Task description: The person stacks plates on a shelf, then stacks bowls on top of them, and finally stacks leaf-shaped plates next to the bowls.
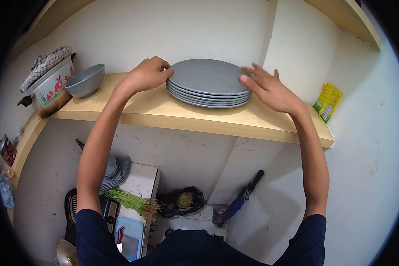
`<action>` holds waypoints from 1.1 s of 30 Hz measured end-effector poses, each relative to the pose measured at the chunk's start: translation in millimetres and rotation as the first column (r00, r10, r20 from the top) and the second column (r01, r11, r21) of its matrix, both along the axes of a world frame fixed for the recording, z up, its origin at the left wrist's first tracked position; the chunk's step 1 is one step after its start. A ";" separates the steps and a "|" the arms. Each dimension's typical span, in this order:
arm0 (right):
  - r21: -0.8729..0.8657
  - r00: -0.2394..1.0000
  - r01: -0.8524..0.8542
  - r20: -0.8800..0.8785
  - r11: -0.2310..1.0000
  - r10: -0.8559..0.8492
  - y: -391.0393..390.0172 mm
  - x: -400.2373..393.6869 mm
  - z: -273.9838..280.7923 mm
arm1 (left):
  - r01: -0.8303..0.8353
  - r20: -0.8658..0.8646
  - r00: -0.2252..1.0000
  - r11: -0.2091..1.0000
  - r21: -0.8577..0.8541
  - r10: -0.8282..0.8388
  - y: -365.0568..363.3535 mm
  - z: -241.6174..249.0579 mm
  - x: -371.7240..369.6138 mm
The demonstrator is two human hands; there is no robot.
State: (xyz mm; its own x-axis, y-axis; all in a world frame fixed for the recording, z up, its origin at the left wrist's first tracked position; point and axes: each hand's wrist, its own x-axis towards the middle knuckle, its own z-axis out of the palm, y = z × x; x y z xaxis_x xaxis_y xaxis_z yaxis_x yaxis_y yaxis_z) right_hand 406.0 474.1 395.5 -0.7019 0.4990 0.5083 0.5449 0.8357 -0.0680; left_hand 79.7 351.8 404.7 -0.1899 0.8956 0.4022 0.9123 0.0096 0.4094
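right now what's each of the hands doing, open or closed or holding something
Left hand: curled at the rim of the plates; firm grip cannot be told.
Right hand: open, at their opposite edge.

At the left of the wooden shelf (164, 122), a pot (51, 96) with red and green decoration bears a checked cloth (46, 67); a grey bowl (86, 81) stands just beside it. Far right: a yellow packet (328, 102). Below: rooted green vegetables (131, 200) on a tiled counter (141, 177), a red-handled knife (120, 234) on a blue board (133, 244), a black bag (167, 202), and a folded umbrella (241, 201).
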 end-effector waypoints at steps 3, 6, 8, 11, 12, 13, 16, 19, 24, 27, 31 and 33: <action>-0.136 0.988 -0.039 0.143 0.990 0.059 -19.7 1.4 9.6 | -0.012 0.030 0.999 0.998 -0.056 0.014 -3.3 3.6 5.6; -0.163 0.967 -0.117 0.206 0.980 0.150 -38.4 0.9 18.5 | 0.003 0.036 0.999 0.999 -0.054 -0.001 -2.4 3.6 5.3; -0.182 0.949 -0.215 0.193 0.960 0.249 -48.5 -0.5 19.3 | 0.008 0.037 0.999 0.999 -0.045 -0.006 -1.9 2.7 5.0; -0.218 0.892 -0.413 0.101 0.884 0.441 -58.9 -4.1 19.4 | 0.005 0.043 0.999 0.999 -0.034 -0.004 -1.7 1.8 5.7; -0.235 0.863 -0.480 0.045 0.845 0.503 -61.6 -5.7 20.3 | 0.008 0.051 0.999 0.999 -0.035 -0.006 -1.9 1.6 5.7; -0.249 0.829 -0.544 -0.012 0.801 0.559 -63.7 -7.3 20.3 | 0.010 0.060 0.998 0.999 -0.036 -0.008 -2.0 0.9 5.4; -0.316 0.718 -0.696 -0.307 0.645 0.625 -69.8 -10.8 15.2 | 0.038 0.079 0.996 0.999 -0.003 -0.037 -1.6 -5.7 3.1; -0.222 0.726 -0.670 -0.395 0.709 0.562 -81.1 -13.2 6.7 | -0.044 0.085 0.995 0.996 -0.078 0.050 -14.9 -2.7 11.7; -0.085 0.771 -0.591 -0.351 0.802 0.531 -111.5 -6.9 -38.9 | -0.046 0.123 0.992 0.941 0.335 0.005 -40.9 -44.8 8.8; -0.155 0.753 -0.634 -0.346 0.758 0.559 -130.5 -12.4 -87.3 | -0.004 0.093 0.994 0.850 0.527 -0.053 -93.7 -66.0 28.5; -0.467 0.776 -0.631 -0.410 0.620 0.480 -139.6 -34.0 -175.4 | 0.018 0.073 0.987 0.543 0.840 -0.145 -135.9 -153.9 6.3; -0.620 0.805 -0.594 -0.454 0.513 0.383 -143.8 -48.2 -223.6 | -0.213 0.385 0.902 0.575 0.790 -0.193 -152.4 -197.2 -2.5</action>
State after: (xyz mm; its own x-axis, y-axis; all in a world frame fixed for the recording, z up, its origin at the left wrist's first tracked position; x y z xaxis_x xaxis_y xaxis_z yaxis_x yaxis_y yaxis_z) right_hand 357.8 330.3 171.9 -0.8637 0.3774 0.3342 -0.0574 0.5851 -0.8089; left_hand 77.2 199.4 207.5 -0.5131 0.2325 0.8263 0.6680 -0.4963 0.5545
